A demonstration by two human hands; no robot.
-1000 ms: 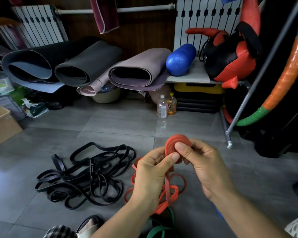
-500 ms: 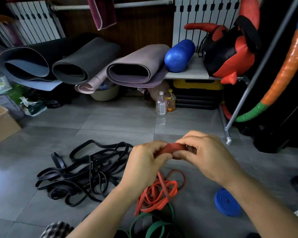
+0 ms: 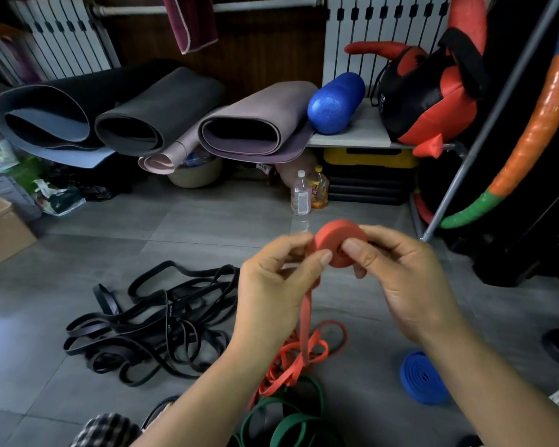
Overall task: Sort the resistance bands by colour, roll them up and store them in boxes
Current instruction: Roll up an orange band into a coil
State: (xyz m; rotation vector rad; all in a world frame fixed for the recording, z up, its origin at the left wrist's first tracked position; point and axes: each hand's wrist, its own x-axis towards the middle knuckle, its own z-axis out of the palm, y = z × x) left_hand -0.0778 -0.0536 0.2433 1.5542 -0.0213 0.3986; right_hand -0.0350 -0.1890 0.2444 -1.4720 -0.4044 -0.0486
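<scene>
I hold a partly rolled red resistance band [image 3: 336,235] in front of me, above the floor. My right hand [image 3: 404,279] pinches the flat roll, thumb on its centre. My left hand [image 3: 273,285] pinches the band where it leaves the roll. The loose tail hangs down to a tangle of red bands [image 3: 299,356] on the floor. A heap of black bands [image 3: 152,321] lies to the left. Green bands [image 3: 288,421] lie at the bottom, partly behind my left arm. A rolled blue band [image 3: 421,379] sits on the floor at the right.
A cardboard box [image 3: 0,230] stands at the left edge. Rolled mats [image 3: 162,111], a blue foam roller [image 3: 336,103] and a red-black bag [image 3: 430,98] fill the back. Two bottles [image 3: 309,193] stand on the floor ahead. A slanted metal pole [image 3: 484,124] rises at the right.
The red roll was edge-on between both hands half a second ago. Now its flat face is turned up toward me and held higher, with more band wound on than a second ago.
</scene>
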